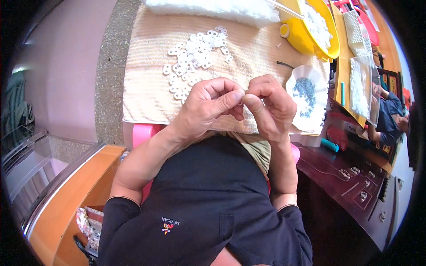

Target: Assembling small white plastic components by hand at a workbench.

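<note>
My left hand (212, 103) and my right hand (271, 106) meet over the front part of a cream towel (146, 97). Thumb and forefinger are pinched together on each hand, with the fingertips nearly touching. Whatever they hold is too small and too covered by the fingers to make out. Just beyond my left hand lies a loose pile of small flat white pieces with holes (195, 55). Beside my right hand is a white sheet or shallow dish (306, 119) bearing a heap of tiny dark thin parts (305, 91).
A yellow basin (306, 37) of white pieces stands far right, near a small yellow-rimmed round cap (284, 30). A clear container of white pieces (217, 11) lies at the back. A short black strip (285, 64) rests on the towel. Another person (390, 113) appears far right.
</note>
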The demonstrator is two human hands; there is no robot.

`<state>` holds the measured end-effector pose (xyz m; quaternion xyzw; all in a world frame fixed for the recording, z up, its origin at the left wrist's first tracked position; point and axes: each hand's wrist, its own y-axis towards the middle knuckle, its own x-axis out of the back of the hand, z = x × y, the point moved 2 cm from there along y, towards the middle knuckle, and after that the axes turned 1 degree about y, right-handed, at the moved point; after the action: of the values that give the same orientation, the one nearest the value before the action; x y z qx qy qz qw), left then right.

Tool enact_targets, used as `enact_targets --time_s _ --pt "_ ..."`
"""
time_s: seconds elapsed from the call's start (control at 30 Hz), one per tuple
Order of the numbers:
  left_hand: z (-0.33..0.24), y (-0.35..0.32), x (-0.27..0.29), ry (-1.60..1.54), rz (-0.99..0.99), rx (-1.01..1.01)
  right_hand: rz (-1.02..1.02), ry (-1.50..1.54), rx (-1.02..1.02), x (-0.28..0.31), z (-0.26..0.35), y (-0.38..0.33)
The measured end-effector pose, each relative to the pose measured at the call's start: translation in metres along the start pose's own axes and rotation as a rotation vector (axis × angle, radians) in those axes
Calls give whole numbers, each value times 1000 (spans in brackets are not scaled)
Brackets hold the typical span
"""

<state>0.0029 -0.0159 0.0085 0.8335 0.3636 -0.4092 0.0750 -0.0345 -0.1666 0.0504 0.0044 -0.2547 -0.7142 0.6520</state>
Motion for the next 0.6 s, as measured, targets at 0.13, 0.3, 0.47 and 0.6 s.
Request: enact_targets --time_s 0.13,0.3,0.47,0.6 --pt "1 2 1 29 -24 -1 8 43 -25 1 -6 -3" --pt "4 3 6 120 -77 -12 80 103 -33 3 -14 -5" --pt "7 5 7 120 -105 -7 59 130 -60 2 -20 -8" --pt "9 5 9 110 -150 -5 18 218 -202 6 -37 -17"
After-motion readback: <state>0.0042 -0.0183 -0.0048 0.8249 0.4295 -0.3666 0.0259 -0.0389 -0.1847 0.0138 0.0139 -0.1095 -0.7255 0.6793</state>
